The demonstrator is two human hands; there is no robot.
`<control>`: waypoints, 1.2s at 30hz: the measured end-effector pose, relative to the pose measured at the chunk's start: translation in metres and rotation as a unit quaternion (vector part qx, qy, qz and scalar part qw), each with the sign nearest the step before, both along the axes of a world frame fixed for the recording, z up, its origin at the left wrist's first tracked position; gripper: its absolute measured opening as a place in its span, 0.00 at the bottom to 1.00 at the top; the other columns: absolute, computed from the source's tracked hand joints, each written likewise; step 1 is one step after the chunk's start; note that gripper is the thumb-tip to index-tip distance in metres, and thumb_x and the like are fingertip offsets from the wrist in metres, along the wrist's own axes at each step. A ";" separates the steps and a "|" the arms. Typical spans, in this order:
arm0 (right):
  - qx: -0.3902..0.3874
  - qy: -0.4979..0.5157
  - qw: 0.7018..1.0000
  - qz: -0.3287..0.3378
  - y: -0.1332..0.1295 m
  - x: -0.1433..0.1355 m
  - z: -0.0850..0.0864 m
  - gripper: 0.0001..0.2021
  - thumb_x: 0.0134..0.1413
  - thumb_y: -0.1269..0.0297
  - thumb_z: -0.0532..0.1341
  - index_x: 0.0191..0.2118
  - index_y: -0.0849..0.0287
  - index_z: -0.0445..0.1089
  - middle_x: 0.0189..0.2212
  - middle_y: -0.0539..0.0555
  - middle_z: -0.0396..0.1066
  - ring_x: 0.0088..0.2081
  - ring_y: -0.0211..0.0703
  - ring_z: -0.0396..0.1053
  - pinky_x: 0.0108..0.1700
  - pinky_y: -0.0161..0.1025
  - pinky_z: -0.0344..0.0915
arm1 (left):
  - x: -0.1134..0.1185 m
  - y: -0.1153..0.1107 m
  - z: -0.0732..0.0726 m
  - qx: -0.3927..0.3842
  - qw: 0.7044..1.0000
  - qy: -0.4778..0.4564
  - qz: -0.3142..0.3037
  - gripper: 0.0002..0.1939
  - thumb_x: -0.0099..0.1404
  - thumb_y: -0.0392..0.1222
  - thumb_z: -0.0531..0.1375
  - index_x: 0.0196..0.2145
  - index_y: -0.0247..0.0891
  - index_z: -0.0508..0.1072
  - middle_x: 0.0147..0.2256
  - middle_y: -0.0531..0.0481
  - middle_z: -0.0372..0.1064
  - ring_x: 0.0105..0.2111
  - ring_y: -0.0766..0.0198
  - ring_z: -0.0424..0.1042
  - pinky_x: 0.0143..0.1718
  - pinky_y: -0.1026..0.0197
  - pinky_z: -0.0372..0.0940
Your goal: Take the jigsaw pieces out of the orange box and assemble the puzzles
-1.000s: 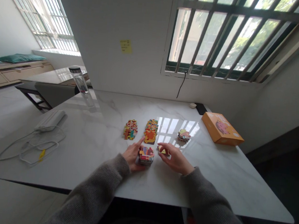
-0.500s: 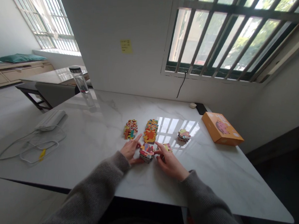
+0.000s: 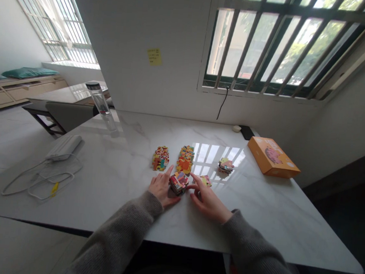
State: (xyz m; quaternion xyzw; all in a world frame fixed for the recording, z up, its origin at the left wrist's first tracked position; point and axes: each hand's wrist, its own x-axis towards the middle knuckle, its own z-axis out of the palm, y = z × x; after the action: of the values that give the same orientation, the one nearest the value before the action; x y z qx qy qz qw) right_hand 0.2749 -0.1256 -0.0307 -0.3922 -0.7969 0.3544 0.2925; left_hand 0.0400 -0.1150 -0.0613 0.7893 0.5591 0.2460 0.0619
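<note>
A stack of colourful puzzle pieces (image 3: 179,183) stands on the table between my hands, turned at an angle. My left hand (image 3: 161,188) is curved round its left side, index finger at the far edge and thumb at the near corner. On the right, my right hand (image 3: 207,199) has its fingers apart, with the fingertips at or touching the stack's right side. Partly hidden behind that hand lies a yellow and pink puzzle piece (image 3: 206,181). Just beyond are two overlapping rows of puzzle pieces, a left row (image 3: 160,157) and a right row (image 3: 185,159).
Another puzzle stack (image 3: 225,166) stands to the right. Farther right is an orange box (image 3: 273,157), with a black phone-like object (image 3: 246,133) behind it. A white device (image 3: 64,148) with a looped cable and a clear bottle (image 3: 99,100) are on the left.
The stack between my hands has turned and tilted. My left hand has shifted slightly, its thumb now further round the near side. My right hand stays almost in place.
</note>
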 end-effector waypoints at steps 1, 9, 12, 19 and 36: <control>0.001 0.000 1.000 0.003 0.000 0.000 0.000 0.36 0.59 0.72 0.55 0.70 0.55 0.41 0.49 0.57 0.74 0.31 0.38 0.67 0.41 0.40 0.69 | 0.003 0.000 0.001 0.006 1.000 0.005 0.006 0.61 0.49 0.56 0.70 0.70 0.39 0.40 0.55 0.34 0.66 0.47 0.42 0.69 0.45 0.46 0.62; 0.049 -0.018 0.998 -0.043 -0.006 -0.005 -0.005 0.34 0.58 0.71 0.56 0.69 0.55 0.45 0.48 0.58 0.74 0.38 0.42 0.69 0.51 0.49 0.67 | 0.008 -0.004 0.000 0.048 0.998 0.018 0.024 0.52 0.57 0.55 0.66 0.69 0.35 0.44 0.47 0.37 0.71 0.44 0.44 0.70 0.45 0.49 0.60; 0.045 -0.014 0.997 -0.056 -0.010 -0.009 -0.007 0.35 0.59 0.70 0.56 0.69 0.55 0.44 0.49 0.59 0.73 0.41 0.45 0.70 0.54 0.52 0.65 | 0.006 -0.005 -0.002 0.047 0.998 0.018 0.033 0.53 0.56 0.59 0.66 0.69 0.37 0.44 0.48 0.37 0.71 0.44 0.45 0.71 0.45 0.49 0.60; 0.033 -0.022 0.998 -0.054 -0.010 -0.015 -0.005 0.32 0.55 0.73 0.56 0.65 0.55 0.51 0.51 0.59 0.73 0.54 0.50 0.67 0.61 0.57 0.57 | -0.010 -0.017 -0.007 0.015 0.998 -0.061 0.032 0.44 0.54 0.47 0.67 0.63 0.38 0.51 0.43 0.43 0.73 0.43 0.48 0.74 0.45 0.49 0.63; 0.155 -0.205 0.966 0.032 -0.019 -0.020 0.001 0.23 0.59 0.67 0.60 0.59 0.48 0.69 0.64 0.59 0.61 0.65 0.58 0.56 0.64 0.60 0.54 | -0.038 -0.035 -0.004 0.008 0.995 0.019 -0.098 0.20 0.67 0.40 0.56 0.55 0.48 0.72 0.56 0.48 0.68 0.55 0.51 0.63 0.55 0.48 0.60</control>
State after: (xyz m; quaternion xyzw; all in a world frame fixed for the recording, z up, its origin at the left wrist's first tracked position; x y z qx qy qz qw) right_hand 0.2548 -0.1445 -0.0297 -0.3801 -0.8974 0.1475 0.1686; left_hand 0.0024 -0.1498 -0.0651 0.8454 0.4781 0.2281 0.0688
